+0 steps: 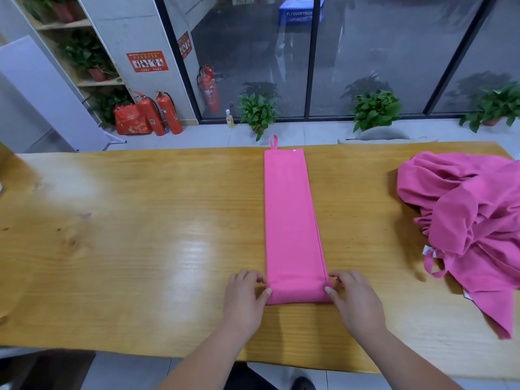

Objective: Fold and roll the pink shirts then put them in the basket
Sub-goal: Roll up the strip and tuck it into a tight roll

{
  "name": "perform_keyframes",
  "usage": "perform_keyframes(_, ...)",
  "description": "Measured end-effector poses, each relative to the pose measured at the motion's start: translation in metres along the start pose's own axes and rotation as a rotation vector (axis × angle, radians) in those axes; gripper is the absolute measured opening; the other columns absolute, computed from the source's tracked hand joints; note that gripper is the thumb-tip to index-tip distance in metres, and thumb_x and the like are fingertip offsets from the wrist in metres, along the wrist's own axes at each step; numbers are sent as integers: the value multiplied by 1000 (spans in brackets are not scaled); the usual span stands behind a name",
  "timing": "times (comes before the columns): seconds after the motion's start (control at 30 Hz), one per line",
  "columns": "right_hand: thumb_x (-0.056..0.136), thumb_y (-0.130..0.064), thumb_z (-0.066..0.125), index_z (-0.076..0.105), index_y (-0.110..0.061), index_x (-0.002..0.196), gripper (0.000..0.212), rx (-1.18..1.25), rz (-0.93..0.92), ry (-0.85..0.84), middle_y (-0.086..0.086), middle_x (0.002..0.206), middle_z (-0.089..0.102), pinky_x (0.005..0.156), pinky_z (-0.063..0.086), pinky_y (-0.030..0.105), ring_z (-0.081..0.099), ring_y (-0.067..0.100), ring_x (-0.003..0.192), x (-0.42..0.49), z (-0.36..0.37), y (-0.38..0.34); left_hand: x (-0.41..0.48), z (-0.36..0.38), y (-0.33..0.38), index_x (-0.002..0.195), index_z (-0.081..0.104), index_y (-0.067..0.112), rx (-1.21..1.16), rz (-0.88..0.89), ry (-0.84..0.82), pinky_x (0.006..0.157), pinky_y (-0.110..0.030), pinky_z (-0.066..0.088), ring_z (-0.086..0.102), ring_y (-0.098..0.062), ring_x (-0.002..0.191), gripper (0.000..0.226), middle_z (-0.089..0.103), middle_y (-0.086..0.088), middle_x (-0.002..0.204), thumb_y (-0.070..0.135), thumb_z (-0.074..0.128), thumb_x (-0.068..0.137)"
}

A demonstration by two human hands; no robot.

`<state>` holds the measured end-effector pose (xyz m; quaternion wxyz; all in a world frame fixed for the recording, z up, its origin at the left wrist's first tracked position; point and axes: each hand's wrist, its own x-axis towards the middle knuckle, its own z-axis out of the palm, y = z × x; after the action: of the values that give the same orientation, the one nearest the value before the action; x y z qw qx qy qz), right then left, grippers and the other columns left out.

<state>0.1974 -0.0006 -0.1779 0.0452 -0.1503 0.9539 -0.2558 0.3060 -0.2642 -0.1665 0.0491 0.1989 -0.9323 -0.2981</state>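
Fig.: folded pink shirt, narrow strip on the tabletop, long axis 6–12 o'clock, loop end at 12; near end, curled into a small roll, is pinched at its corners by L hand (9 o'clock side) and R hand (3 o'clock side), equally near, so rolling should run toward 12.

wooden table: long, glossy, light-grained. folded pink shirt: 1 narrow strip lying lengthwise at mid-table, hanging loop at the far end, near end turned up into a low roll. left hand, right hand: each pinching 1 side of that roll, thumbs on the fabric. pile of pink shirts: crumpled, at the table's right end, apart from the strip. floor beyond: 2 fire extinguishers beside a red bag; 3 potted plants along the glass wall.
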Motion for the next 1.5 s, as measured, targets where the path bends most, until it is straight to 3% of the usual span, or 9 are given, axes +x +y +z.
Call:
perform_keyframes(0.13,83,-22,88,78,-32,98,20,-249,-285,110,-17,100,64,66,50,35,52,17,88,2,7,2,6,9,4,102,69,38,328,285,17,83,-29,41,48,-12,104,19,55,22,107,21,73,94)
perform_keyframes(0.23,76,-5,89,79,-25,113,43,-329,-382,123,-12,114,70,67,50,37,56,21,92,-6,16,12,-4,16,1,111,69,36,346,334,57,78,-29,41,50,-12,103,32,61,22,111,12,75,90)
perform_keyframes(0.4,96,-24,67,72,-22,132,36,-331,-372,126,-13,129,67,72,54,37,60,20,98,-16,19,13,-12,11,-2,138,62,38,328,264,-44,94,-32,46,49,-10,117,43,59,24,133,49,65,97)
perform_keyframes(0.6,81,-28,87,70,-32,132,54,-310,-272,-16,-22,127,63,73,54,32,59,14,98,-4,12,10,3,2,3,145,55,43,362,221,-131,99,-32,40,46,-9,122,49,58,25,138,33,67,99)
perform_keyframes(0.87,102,-38,65,59,-40,141,40,-54,-60,-135,-24,124,63,87,49,24,55,8,112,8,-1,1,5,0,3,143,49,44,-238,-143,-168,80,-15,47,57,2,95,52,65,22,123,27,71,99)
perform_keyframes(0.97,100,-44,67,62,-43,135,35,133,43,-179,-23,96,66,70,48,23,60,1,84,8,-6,2,6,-5,3,120,52,38,-399,-253,-177,73,-11,46,64,4,93,30,73,18,113,32,72,99)
perform_keyframes(1.17,91,-50,77,71,-44,119,29,307,146,-167,-20,83,72,72,57,28,66,-2,78,2,2,14,-2,-1,-4,104,52,34,-428,-319,-161,76,-30,55,68,2,83,28,78,13,91,44,76,94)
perform_keyframes(1.33,93,-54,73,61,-46,123,33,166,141,-146,-23,99,67,70,52,25,64,1,91,10,-5,3,11,-3,-4,100,52,38,-283,-267,-122,78,-35,57,67,-2,86,28,73,15,91,47,78,91)
perform_keyframes(1.5,93,-46,72,65,-40,104,15,-165,-75,43,-23,105,56,65,52,30,53,7,97,17,-6,-13,25,-3,10,103,62,42,230,146,40,87,-32,45,48,-9,103,16,52,22,110,36,73,93)
